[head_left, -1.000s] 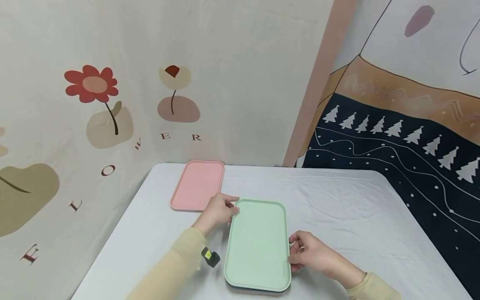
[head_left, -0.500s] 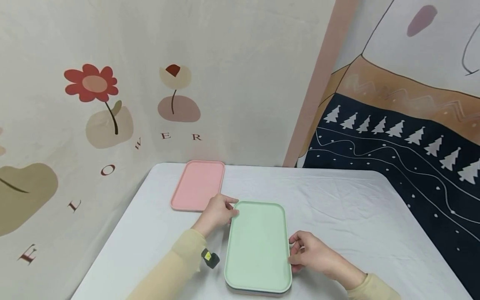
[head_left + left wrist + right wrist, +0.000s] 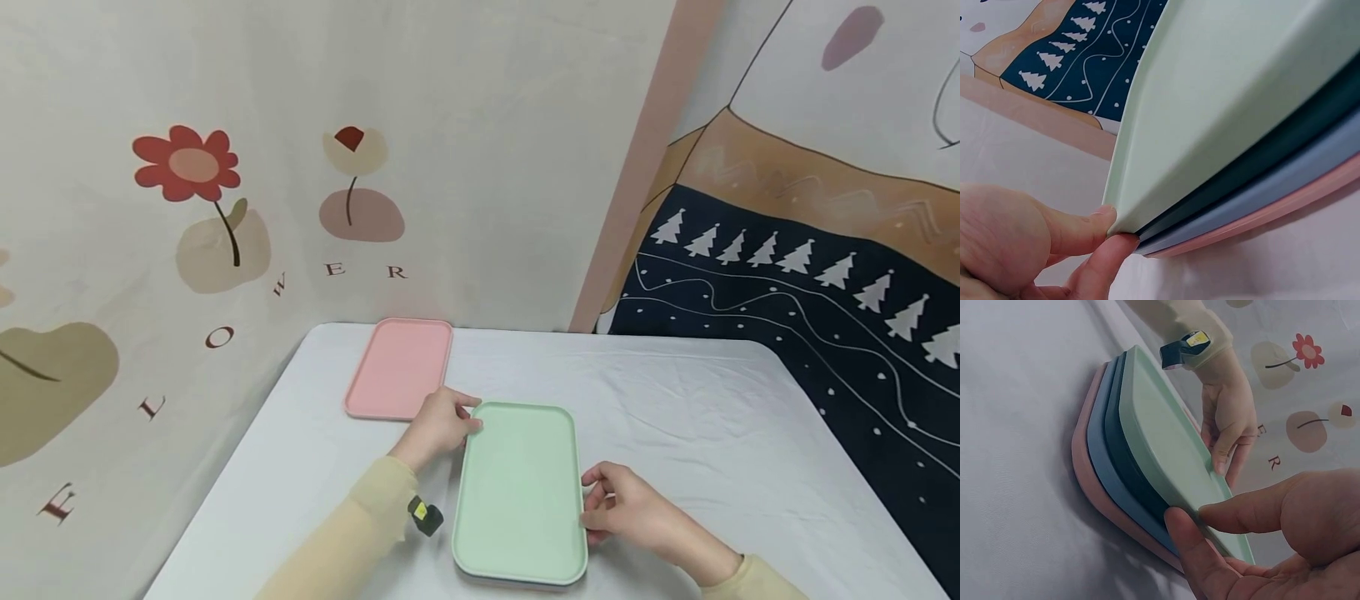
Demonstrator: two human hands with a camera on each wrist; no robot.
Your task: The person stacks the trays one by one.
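Note:
A light green rectangular tray [image 3: 521, 492] lies on top of a stack in the head view. Below it, the wrist views show a dark teal tray [image 3: 1124, 450], a blue tray [image 3: 1100, 459] and a pink tray [image 3: 1082, 459] at the bottom. My left hand [image 3: 438, 423] pinches the green tray's far left corner, thumb on the rim and index finger under it. At the right long edge, my right hand [image 3: 628, 510] pinches the same tray between thumb and fingertip. Dark gaps show between the green rim and the teal one.
Another pink tray [image 3: 401, 367] lies flat at the back left of the white-covered table [image 3: 675, 400], behind my left hand. A printed wall cloth [image 3: 480, 167] rises at the table's back edge. A small black device [image 3: 426, 515] is strapped at my left wrist.
The head view has shifted slightly. Both hands keep their hold at the green tray's edges, and the green tray's far end appears slightly lower than one second ago.

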